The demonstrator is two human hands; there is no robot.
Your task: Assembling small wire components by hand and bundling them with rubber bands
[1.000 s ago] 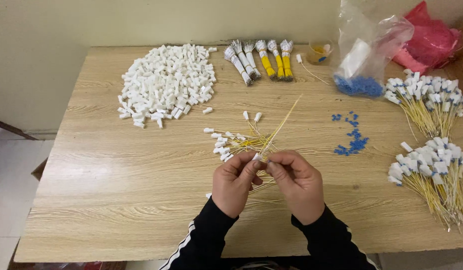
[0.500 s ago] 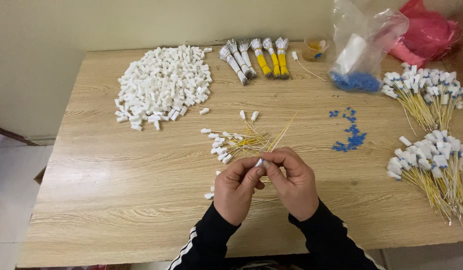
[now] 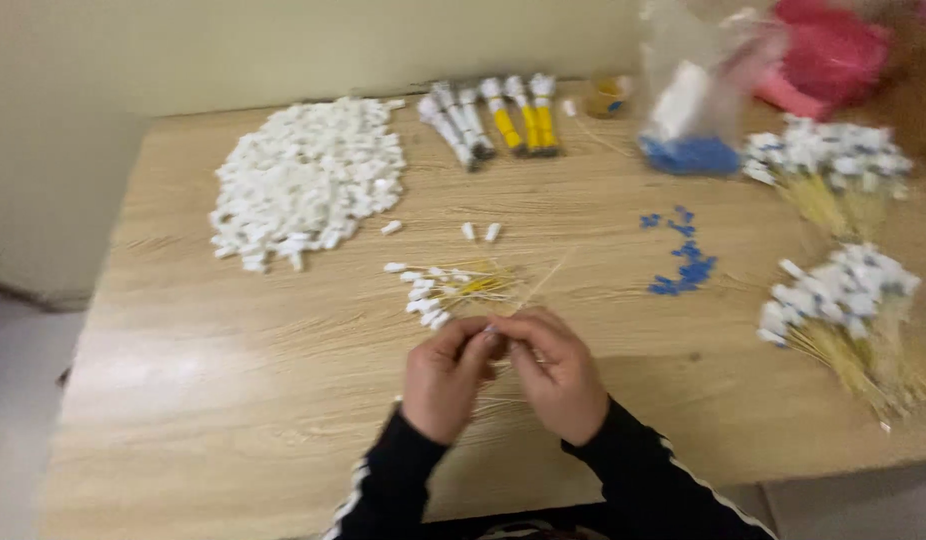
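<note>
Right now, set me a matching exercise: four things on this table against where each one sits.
Things:
1. pile of white caps
2. loose blue pieces
3. clear bag
4. small white piece

Places:
A. pinched between the fingers of the left hand and right hand
B. far left of the table
C. far side, right of the yellow tubes
D. middle right, scattered on bare wood

Pairs: 1-B, 2-D, 3-C, 4-A

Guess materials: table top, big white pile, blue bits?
Table top: wood-grain laminate or wood, satin, streaked grain. Pile of small white caps: likely moulded plastic, matte, uniform shapes. Small blue pieces: probably plastic, saturated colour; too blurred to be sure.
</note>
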